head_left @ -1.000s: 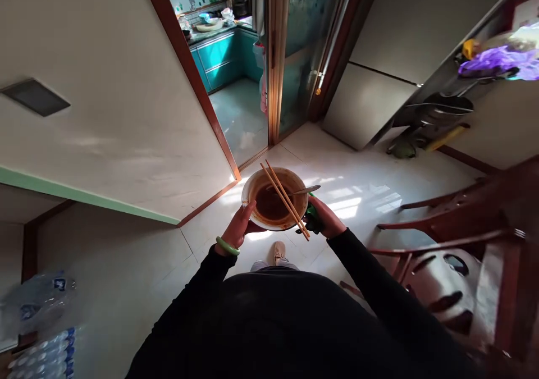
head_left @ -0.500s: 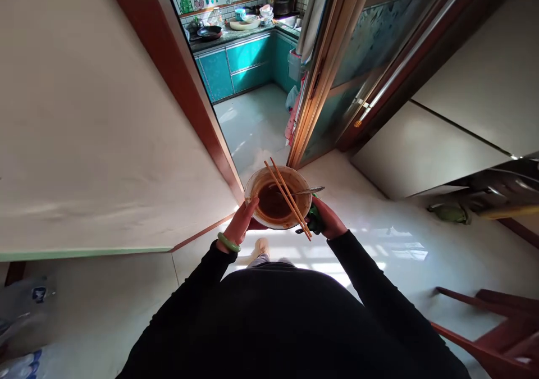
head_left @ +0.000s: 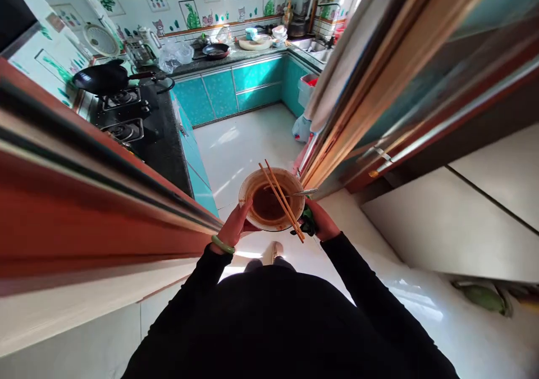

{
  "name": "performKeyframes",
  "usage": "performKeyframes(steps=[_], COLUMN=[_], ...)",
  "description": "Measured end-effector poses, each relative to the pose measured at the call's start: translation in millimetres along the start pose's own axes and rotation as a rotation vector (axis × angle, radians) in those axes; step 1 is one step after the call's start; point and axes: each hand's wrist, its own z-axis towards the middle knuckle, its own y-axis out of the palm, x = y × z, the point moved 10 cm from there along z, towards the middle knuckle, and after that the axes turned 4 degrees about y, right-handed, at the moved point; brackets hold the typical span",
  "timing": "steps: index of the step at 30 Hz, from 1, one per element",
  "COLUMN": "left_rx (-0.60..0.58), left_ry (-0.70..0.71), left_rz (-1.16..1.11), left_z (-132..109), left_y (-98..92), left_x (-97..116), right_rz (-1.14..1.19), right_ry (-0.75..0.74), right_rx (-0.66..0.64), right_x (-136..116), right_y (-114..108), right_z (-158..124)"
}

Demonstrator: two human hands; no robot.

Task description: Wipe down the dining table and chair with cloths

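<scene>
I carry a round bowl (head_left: 252, 185) with dark brown sauce residue in front of my body. A pair of wooden chopsticks (head_left: 280, 198) lies across its rim, and a metal spoon (head_left: 306, 191) rests at its right edge. My left hand (head_left: 234, 225), with a green bangle at the wrist, grips the bowl's left rim and underside. My right hand (head_left: 320, 222) holds the bowl's right side together with a dark green object (head_left: 307, 222) I cannot make out.
I stand in a doorway with a red-brown frame (head_left: 84, 199) on the left and a sliding door (head_left: 379, 98) on the right. Beyond is a kitchen with teal cabinets (head_left: 236, 90), a gas stove (head_left: 122, 115) with a black wok, and a cluttered counter (head_left: 252, 45).
I have walked forward into the kitchen doorway; the stove and counters have come into view. The bowl and both hands keep the same hold.
</scene>
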Motion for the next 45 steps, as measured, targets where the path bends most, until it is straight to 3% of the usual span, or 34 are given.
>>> performKeyframes(steps=[5,11,18,22,28,34,40,45], left_rx=[0.154,0.276,0.218,0.152,0.087,0.045,0.055,0.092], left_ry=[0.021,0.022,-0.009,-0.02,-0.073,-0.096,-0.095,-0.134], left_rz=[-0.04,-0.082,0.02,0.027,0.07,0.077,0.07,0.045], left_z=[93.4,213.5,371.0,460.8,589.5,721.0,839.4,931.4], left_y=[-7.6,-39.0,-56.8,-49.8,-24.7,3.0,15.8,21.4], left_x=[58.2,123.6,211.9,257.3,314.3,371.6,434.6,480.2], right_rz=[-0.012,0.017,0.072,0.145,0.176,0.159,0.121,0.1], right_ry=[0.115,0.169,0.229,0.193,0.151,0.08,0.104,0.142], right_rx=[-0.091,-0.088,-0.028,0.059,0.111,0.1,0.08,0.069], right_x=[-69.4,-131.1,-198.8,-243.4,-309.8,-393.8,-482.7,-541.4], right_y=[16.3,47.5,70.3,62.0,38.3,18.9,14.5,12.8], right_z=[117.1,259.3,405.2,472.5,571.9,690.4,808.0,902.2])
